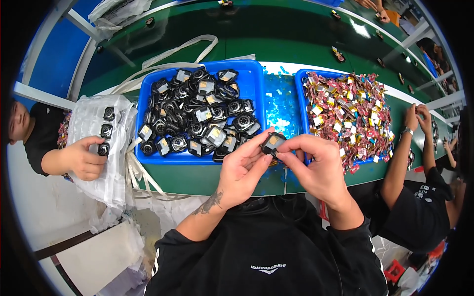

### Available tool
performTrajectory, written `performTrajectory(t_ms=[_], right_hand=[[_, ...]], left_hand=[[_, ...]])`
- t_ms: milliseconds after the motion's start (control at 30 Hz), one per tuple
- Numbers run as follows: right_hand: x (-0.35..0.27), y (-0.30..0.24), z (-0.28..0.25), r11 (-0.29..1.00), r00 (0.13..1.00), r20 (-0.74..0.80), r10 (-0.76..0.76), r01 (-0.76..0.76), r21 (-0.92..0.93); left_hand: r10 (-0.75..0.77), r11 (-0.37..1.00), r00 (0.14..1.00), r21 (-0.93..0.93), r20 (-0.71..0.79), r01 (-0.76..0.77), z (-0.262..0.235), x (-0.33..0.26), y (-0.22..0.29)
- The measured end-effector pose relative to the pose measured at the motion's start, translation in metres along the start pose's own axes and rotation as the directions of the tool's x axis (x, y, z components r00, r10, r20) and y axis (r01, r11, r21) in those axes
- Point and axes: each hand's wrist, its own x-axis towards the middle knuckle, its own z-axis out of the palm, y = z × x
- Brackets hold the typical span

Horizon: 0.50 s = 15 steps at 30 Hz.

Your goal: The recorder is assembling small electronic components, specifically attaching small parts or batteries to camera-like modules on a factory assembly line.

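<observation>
My left hand (242,170) is closed round a black square watch case (273,142), holding it tilted between thumb and fingers above the table's near edge. My right hand (318,160) grips the same case at its right side, thumb and fingertips pinched at its lower corner. What lies under the right fingertips is too small to make out. Behind my left hand, a blue tray (197,67) holds a heap of black watch cases, some with round sensor backs up. Past my right hand stands a second blue tray (299,93), heaped with small flat parts in red foil, yellow and white.
Blue film scraps (279,106) lie between the trays on the green table (173,173). At left, another person's hand (86,160) touches watch cases on white foam sheets (89,118). White strips (140,172) hang beside the tray. Another worker's arms (407,143) reach in at right. Behind runs a green conveyor (266,34).
</observation>
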Motion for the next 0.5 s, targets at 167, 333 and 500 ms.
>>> performTrajectory(t_ms=[167, 333, 500], right_hand=[[0.0035, -0.0022, 0.0014, 0.995, 0.997, -0.002, -0.079, 0.079, -0.066], [0.0020, -0.0016, -0.0007, 0.996, 0.998, 0.023, -0.050, 0.051, -0.074], [0.0028, 0.0028, 0.0017, 0.998, 0.999, -0.006, -0.049, 0.049, -0.036]], left_hand=[[-0.041, 0.998, 0.999, 0.056, 0.033, 0.039, -0.0005, -0.0004, 0.0035], [-0.029, 0.996, 0.998, 0.081, 0.059, 0.024, -0.0002, -0.0002, 0.0029], [-0.008, 0.989, 0.998, 0.147, 0.056, -0.001, 0.0020, -0.0005, 0.0042]])
